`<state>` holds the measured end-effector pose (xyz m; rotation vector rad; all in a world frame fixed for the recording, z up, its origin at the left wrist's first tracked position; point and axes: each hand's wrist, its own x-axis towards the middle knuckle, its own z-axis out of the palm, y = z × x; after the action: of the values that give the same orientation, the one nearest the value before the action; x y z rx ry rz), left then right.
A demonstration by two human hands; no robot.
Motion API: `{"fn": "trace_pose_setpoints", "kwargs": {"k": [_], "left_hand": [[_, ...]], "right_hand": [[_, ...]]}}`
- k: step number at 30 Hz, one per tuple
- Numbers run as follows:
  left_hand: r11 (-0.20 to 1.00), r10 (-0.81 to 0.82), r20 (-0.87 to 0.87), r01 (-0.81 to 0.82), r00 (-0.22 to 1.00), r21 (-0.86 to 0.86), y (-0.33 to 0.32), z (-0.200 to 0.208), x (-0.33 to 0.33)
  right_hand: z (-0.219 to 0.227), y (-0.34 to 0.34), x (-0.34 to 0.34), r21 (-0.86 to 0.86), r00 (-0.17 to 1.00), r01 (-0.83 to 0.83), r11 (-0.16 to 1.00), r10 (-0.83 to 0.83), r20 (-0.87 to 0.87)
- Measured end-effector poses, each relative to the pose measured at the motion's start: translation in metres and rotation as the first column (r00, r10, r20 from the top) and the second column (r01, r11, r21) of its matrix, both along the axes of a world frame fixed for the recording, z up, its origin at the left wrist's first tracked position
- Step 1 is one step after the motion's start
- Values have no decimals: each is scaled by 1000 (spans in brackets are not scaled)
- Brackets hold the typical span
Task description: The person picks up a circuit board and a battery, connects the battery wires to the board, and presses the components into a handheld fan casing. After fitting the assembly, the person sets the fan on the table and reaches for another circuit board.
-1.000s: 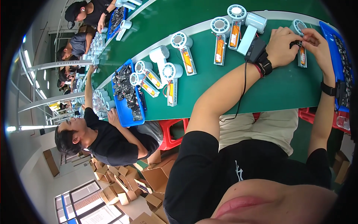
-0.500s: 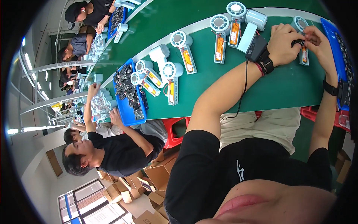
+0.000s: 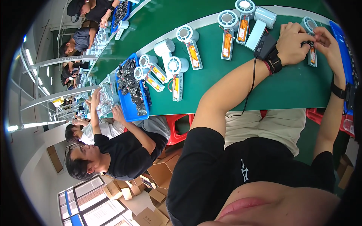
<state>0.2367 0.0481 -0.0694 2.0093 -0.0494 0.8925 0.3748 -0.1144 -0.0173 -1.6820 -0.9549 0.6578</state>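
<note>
My left hand (image 3: 295,44) pinches a small black part (image 3: 309,43), perhaps a circuit board, between thumb and fingers. On its other side, my right hand (image 3: 327,44) has its fingertips closed on the same part. Just beneath and beyond them lies a light-blue handheld fan (image 3: 309,25) with its handle opened, showing an orange battery (image 3: 312,56). Fingers cover much of that handle and most of the black part. To the left of my left hand are more fans with open handles, including one fan (image 3: 227,19) whose orange battery and red wires are visible.
A blue tray (image 3: 341,30) of dark parts stands at my far right. Another blue tray (image 3: 130,111) with black parts is at the left, near a co-worker (image 3: 124,154). A cable (image 3: 252,88) hangs from my left wrist. Red stools (image 3: 175,137) stand below the green table (image 3: 215,90).
The view has shifted slightly, so the table items appear a little further right. My hands stay together at the black part. The co-worker's raised hand has opened out.
</note>
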Motion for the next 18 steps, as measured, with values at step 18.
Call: {"fn": "trace_pose_setpoints", "kwargs": {"k": [18], "left_hand": [[999,-41,-47,41,998,4,3,-2,-1]], "right_hand": [[-4,-4,6,-118,999,9,993,-3,51]]}}
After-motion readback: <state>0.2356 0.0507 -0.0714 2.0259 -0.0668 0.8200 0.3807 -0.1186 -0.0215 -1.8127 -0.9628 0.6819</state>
